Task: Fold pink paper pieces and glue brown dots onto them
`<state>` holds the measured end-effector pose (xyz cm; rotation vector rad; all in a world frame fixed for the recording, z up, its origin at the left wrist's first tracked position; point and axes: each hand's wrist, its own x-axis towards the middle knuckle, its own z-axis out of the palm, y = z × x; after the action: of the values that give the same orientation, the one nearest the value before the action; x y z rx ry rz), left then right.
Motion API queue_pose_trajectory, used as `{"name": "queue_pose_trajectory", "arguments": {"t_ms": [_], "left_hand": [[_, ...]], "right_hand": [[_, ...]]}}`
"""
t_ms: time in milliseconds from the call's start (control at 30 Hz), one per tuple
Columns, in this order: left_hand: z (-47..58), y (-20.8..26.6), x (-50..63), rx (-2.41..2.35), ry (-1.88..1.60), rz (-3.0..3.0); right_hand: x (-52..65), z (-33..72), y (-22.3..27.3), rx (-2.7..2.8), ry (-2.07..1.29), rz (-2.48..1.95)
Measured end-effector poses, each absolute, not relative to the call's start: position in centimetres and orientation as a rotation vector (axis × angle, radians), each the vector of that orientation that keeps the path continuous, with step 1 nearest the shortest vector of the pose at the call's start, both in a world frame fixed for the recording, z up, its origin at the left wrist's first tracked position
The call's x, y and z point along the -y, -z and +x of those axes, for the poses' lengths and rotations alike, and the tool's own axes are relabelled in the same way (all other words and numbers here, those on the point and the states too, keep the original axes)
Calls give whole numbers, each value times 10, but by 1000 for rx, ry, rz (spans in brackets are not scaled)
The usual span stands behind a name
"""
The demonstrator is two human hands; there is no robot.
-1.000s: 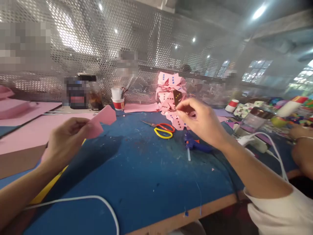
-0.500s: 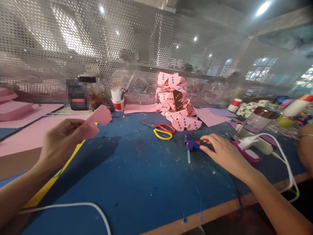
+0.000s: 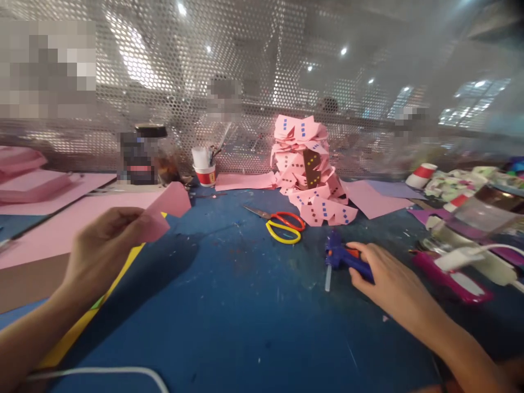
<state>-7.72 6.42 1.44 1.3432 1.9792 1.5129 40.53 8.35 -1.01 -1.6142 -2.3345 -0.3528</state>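
Observation:
On the left, my left hand (image 3: 108, 237) pinches a folded piece of pink paper (image 3: 174, 204) between thumb and fingers, held above the table. My right hand (image 3: 382, 273) has its fingers and thumb around the handle of a blue hot glue gun (image 3: 338, 252), which lies on the table with a clear glue stick poking out of it. Between the hands lie scissors (image 3: 286, 229) with red and yellow handles, blades apart. Behind them stands a stacked pink paper construction (image 3: 303, 164) made of folded pieces with small coloured squares.
A red-and-white paper cup (image 3: 204, 174) holds tools near the perforated metal screen (image 3: 245, 65). Pink sheets (image 3: 98, 218) cover the left side; more paper (image 3: 376, 199) lies right of the stack. A magenta object (image 3: 454, 278), white cable and clear jar (image 3: 489, 210) stand at right.
My right hand has moved onto the glue gun's handle and its fingers have closed around it. My left hand keeps the pink paper. The view has shifted slightly.

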Motion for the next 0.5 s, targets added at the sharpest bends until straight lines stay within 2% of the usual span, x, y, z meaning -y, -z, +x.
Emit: {"name": "queue_pose_trajectory", "arguments": {"t_ms": [167,500], "left_hand": [[-84,-7,-67,-1886,-1586,1365],[-81,-4,-66,-1841,-1618,1428]], "right_hand": [[-88,414,11,2144,407,-1594],[-79,408,-8,1892,22,-1535]]}}
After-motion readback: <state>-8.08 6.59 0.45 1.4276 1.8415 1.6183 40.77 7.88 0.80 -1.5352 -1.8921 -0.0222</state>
